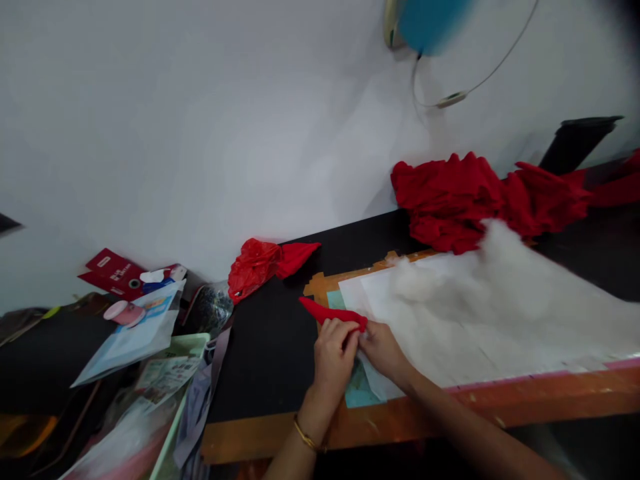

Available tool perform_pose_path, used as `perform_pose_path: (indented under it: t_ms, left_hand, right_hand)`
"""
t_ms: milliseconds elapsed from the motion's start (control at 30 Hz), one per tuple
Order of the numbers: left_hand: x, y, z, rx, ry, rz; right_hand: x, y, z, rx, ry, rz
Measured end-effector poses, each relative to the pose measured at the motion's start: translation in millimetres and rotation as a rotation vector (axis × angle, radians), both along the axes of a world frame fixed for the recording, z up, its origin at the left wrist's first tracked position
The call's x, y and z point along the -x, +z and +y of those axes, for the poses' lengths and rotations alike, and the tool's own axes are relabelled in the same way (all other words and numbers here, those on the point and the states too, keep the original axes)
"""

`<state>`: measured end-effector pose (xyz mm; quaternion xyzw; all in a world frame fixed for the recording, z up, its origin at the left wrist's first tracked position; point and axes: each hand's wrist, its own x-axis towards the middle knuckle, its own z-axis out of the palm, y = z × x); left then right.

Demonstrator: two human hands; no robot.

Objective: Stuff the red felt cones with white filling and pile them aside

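Observation:
A narrow, pointed red fabric piece (330, 312) lies across my hands above the table, its tip pointing left. My left hand (334, 350), with a gold bangle on the wrist, is closed around the fabric's middle. At its right end my right hand (383, 348) has its fingers pinched together against the cloth. What lies between those fingertips is too blurred to make out. To the right, fluffy white stuffing (520, 287) spreads over white sheets (357, 293) on the table.
Bunched red cloth (450, 200) lies at the back against the wall, near a black container (577, 143). A red plastic bag (254, 263) sits at the table's (270, 347) back left. Further left stand a green bin (193, 343) and a red box (113, 273).

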<state>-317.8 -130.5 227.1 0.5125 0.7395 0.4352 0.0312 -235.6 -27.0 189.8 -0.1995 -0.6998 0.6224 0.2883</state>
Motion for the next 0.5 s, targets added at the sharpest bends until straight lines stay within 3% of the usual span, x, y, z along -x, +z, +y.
perform_pose_path:
  t_ms: [100,167,200,300,333,433,500]
  left_hand:
    - [-7,-4.4,-8,0.015,-0.136,0.097]
    - [-9,-9.1,-14,-0.033,-0.183,-0.001]
    - [-9,-10.8,-17,-0.096,-0.135,-0.099]
    - [-6,-8.0,-16,-0.389,0.232,-0.549]
    - [-5,-4.1,-13,-0.453,0.296,-0.714]
    - [-9,10.5,2,-0.479,0.264,-1.095]
    - [-16,16.0,12,-0.485,0.322,-1.204]
  right_hand:
    - [-2,9.2,-8,0.167,-0.013,0.057]
    - [-4,17.2,-13,0.252,-0.041,0.09]
    - [-5,21.2,-15,0.278,-0.05,0.106]
    - [-5,30.6,-20,0.342,-0.033,0.174]
    - [-5,31.8,-22,0.341,-0.016,0.19]
    - [1,28.0,-25,0.195,-0.016,0.18]
    - [5,20.7,-28,0.094,-0.058,0.16]
